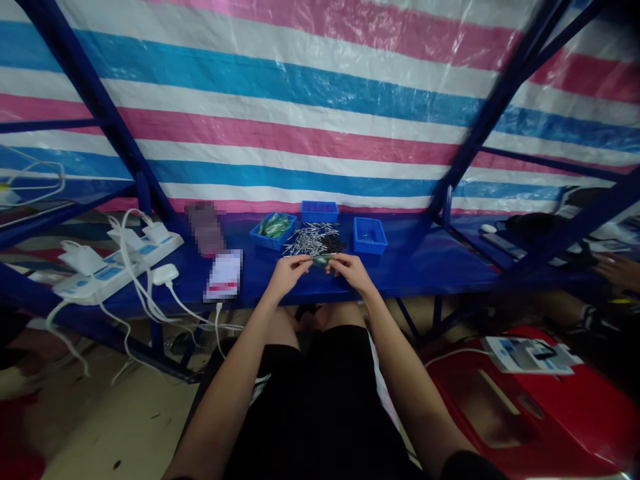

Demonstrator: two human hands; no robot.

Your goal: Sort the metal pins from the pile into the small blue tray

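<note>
Between my two hands, at the front of the blue table, is a small clear-green plastic bag (323, 261). My left hand (292, 272) pinches its left end and my right hand (348, 269) pinches its right end. Just beyond my fingers lies a pile of silvery screws or pins (310, 238), with a heap of small black parts (333, 245) at its right side. A blue tray (257, 235) to the left holds green bags (275, 225). Another blue tray (385, 246) on the right has a few small pieces in it. What is inside the bag is too small to tell.
Behind the pile stands a blue bin (319, 217). Two blurred phones (223, 275) lie left on the table (425, 270), near a power strip (113, 270) with white cables. A red stool (560, 413) is at lower right; another person's hand (620, 272) shows at the right edge.
</note>
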